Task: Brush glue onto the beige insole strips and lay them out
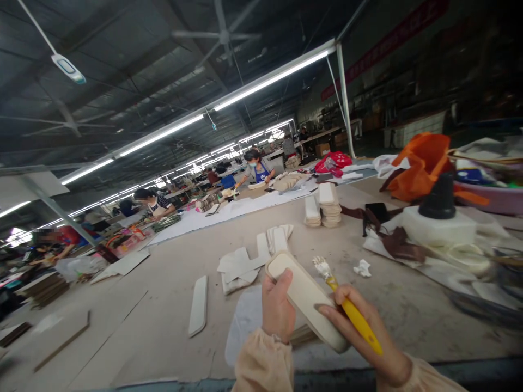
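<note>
A long cream panel [308, 296] with rounded ends is held tilted over the worktable. My left hand [279, 305] grips its upper left side, thumb lying across the face. My right hand [365, 324] is closed around a yellow-handled brush [357, 321], whose bristles carry white matter and point away from me. Fingers of that hand also touch the panel's lower right edge. Under the panel sits a stack of flat pieces [304, 333], partly hidden. A similar narrow cream piece [198, 306] lies to the left, and white cut pieces [241, 267] lie in a loose pile beyond.
Two stacks of cream pieces [329, 204] stand farther back on the table. At right are a crumpled white scrap [362, 268], a white container with a black top [439, 218], an orange bag [420, 163] and a pink basin [498, 198]. Other people work at tables beyond.
</note>
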`<action>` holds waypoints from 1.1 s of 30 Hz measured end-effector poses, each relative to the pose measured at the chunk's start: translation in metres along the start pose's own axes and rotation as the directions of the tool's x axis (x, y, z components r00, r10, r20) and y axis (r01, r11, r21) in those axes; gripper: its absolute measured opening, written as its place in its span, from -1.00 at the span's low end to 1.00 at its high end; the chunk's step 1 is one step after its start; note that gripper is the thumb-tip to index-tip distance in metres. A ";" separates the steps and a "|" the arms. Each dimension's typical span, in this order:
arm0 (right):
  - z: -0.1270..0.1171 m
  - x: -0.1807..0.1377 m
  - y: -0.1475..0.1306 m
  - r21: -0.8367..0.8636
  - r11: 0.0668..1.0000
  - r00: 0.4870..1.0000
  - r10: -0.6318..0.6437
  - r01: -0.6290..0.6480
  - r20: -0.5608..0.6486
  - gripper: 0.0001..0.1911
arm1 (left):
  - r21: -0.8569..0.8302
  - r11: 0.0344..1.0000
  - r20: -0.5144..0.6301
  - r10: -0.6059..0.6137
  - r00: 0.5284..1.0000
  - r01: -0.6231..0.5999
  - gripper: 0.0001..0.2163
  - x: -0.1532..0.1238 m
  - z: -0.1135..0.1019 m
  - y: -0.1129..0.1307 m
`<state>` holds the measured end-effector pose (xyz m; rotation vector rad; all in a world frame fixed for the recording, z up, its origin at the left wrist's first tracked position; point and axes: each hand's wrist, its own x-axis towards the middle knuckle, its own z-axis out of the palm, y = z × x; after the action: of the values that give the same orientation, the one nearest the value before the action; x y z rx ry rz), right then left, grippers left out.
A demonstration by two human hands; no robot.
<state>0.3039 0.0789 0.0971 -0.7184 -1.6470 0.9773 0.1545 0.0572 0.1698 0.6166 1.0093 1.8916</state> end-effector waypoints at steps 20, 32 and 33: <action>-0.008 0.006 0.001 0.067 0.993 0.995 0.095 -0.094 -0.006 -0.72 | -0.024 0.995 -0.302 0.082 0.950 -0.094 -0.79 0.041 -0.046 0.029; -0.013 0.005 0.007 -0.031 0.993 0.993 0.111 -0.110 0.033 -0.74 | -0.098 0.985 -0.380 0.095 0.920 -0.142 -0.86 0.040 -0.040 0.024; -0.013 0.005 0.007 -0.039 0.994 0.994 0.108 -0.107 0.033 -0.75 | -0.112 0.983 -0.385 0.089 0.918 -0.143 -0.86 0.040 -0.039 0.024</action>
<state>0.3148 0.0893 0.0948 -0.8261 -1.6748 1.0435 0.0946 0.0695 0.1694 0.2340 1.0878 2.2202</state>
